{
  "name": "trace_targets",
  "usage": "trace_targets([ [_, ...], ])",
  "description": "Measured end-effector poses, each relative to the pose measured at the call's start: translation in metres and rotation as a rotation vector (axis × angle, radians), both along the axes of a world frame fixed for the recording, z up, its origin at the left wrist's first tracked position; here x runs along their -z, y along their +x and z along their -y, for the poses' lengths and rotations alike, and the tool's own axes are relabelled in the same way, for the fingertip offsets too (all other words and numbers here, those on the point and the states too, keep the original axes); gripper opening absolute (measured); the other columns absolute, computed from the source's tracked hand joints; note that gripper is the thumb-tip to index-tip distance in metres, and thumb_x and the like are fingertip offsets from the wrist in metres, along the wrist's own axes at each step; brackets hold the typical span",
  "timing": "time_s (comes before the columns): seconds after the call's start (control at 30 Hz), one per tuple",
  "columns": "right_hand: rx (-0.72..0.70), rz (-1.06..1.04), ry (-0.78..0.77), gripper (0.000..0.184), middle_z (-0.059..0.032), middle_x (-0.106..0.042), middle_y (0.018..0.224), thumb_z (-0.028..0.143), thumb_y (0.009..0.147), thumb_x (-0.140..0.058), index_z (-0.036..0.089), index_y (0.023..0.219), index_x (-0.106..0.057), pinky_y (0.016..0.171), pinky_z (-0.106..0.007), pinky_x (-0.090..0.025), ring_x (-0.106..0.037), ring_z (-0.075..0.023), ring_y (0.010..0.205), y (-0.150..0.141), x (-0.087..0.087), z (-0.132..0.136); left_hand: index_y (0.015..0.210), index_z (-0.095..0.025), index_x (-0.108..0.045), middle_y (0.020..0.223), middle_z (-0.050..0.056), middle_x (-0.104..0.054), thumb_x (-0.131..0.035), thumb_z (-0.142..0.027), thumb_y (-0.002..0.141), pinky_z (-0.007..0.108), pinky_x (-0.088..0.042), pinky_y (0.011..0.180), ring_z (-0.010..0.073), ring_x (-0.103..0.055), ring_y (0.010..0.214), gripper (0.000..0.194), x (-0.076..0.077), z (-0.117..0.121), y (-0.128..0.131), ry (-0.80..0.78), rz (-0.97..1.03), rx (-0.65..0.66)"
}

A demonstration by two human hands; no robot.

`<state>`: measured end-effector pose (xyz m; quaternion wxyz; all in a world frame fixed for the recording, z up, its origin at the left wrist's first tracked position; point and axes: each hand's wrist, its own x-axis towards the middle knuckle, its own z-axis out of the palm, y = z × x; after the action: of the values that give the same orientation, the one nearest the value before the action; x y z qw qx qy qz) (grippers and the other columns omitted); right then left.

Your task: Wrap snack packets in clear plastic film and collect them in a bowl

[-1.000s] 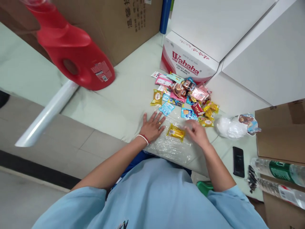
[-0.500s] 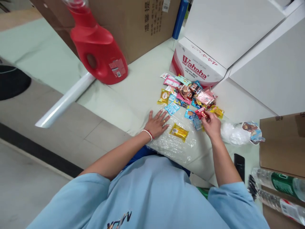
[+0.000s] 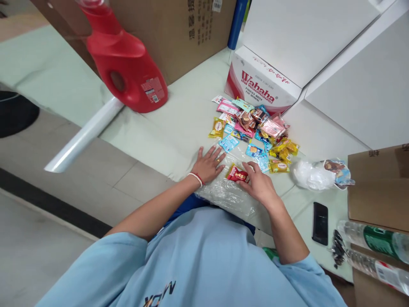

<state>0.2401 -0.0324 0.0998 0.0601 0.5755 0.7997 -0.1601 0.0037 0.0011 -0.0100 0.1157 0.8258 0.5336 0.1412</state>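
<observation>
My left hand (image 3: 209,164) lies flat with spread fingers on a clear plastic bag (image 3: 228,196) at the table's near edge. My right hand (image 3: 260,185) rests on the same bag, its fingertips closed on a red snack packet (image 3: 237,174) that lies on the plastic between my hands. The yellow packet seen earlier is hidden now. Just beyond my hands lies a pile of small wrapped snacks (image 3: 255,128) in yellow, blue, pink and brown wrappers.
A red-and-white Wahaha box (image 3: 262,85) stands behind the pile. A red detergent jug (image 3: 124,68) and a brown carton (image 3: 179,34) are at back left. To the right are a crumpled white bag (image 3: 311,175), a black phone (image 3: 320,217), water bottles (image 3: 373,238) and a cardboard box (image 3: 377,187).
My right hand reached to the pile, picked up a red packet and brought it back onto the plastic bag where the yellow packet lay. My left hand stayed flat.
</observation>
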Motion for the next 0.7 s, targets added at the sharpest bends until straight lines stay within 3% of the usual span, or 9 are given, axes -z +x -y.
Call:
trace_targets([
  [0.13,-0.036,0.172,-0.048,0.068,-0.0159,-0.055,0.149,0.041,0.098,-0.061,0.027,0.160,-0.038,0.079,-0.037,-0.056,-0.072,-0.0308,0.104,-0.017,0.002,0.001,0.159,-0.028,-0.044,0.172,0.009,-0.033,-0.036,-0.051,0.107,0.073,-0.002,0.126,0.0331,-0.025,0.160,0.057,0.000,0.000,0.000,-0.004,-0.012,-0.005],
  [0.3,0.058,0.207,-0.004,0.056,-0.0138,-0.061,0.140,0.029,0.101,-0.051,0.028,0.156,-0.043,0.074,-0.036,-0.055,-0.073,-0.0286,0.096,-0.016,0.007,0.004,0.159,-0.030,-0.043,0.171,0.010,-0.034,-0.036,-0.050,0.107,0.072,-0.002,0.126,0.0327,-0.025,0.160,0.057,0.000,-0.001,0.000,-0.010,-0.013,0.000],
  [0.43,0.043,0.147,0.023,0.061,-0.0126,-0.057,0.146,0.030,0.099,-0.054,0.032,0.158,-0.040,0.077,-0.035,-0.055,-0.072,-0.0289,0.105,-0.020,0.005,0.005,0.160,-0.031,-0.042,0.171,0.009,-0.033,-0.036,-0.050,0.106,0.072,-0.001,0.126,0.0331,-0.025,0.160,0.057,0.000,0.000,0.000,-0.018,0.006,-0.002],
  [0.57,0.011,0.138,-0.066,0.061,-0.0130,-0.054,0.150,0.029,0.100,-0.053,0.030,0.159,-0.040,0.079,-0.036,-0.057,-0.072,-0.0287,0.105,-0.029,0.016,0.001,0.161,-0.029,-0.041,0.172,0.010,-0.032,-0.033,-0.049,0.107,0.072,-0.003,0.126,0.0330,-0.026,0.160,0.057,-0.002,-0.001,-0.002,-0.054,0.000,0.000],
  [0.7,0.005,-0.012,-0.058,0.078,-0.0138,-0.039,0.165,0.040,0.095,-0.064,0.029,0.164,-0.030,0.086,-0.041,-0.059,-0.068,-0.0327,0.117,-0.013,0.020,0.006,0.163,-0.028,-0.036,0.173,0.010,-0.028,-0.029,-0.048,0.108,0.067,-0.011,0.127,0.0302,-0.029,0.160,0.059,-0.010,-0.008,-0.009,-0.118,0.028,-0.004],
])
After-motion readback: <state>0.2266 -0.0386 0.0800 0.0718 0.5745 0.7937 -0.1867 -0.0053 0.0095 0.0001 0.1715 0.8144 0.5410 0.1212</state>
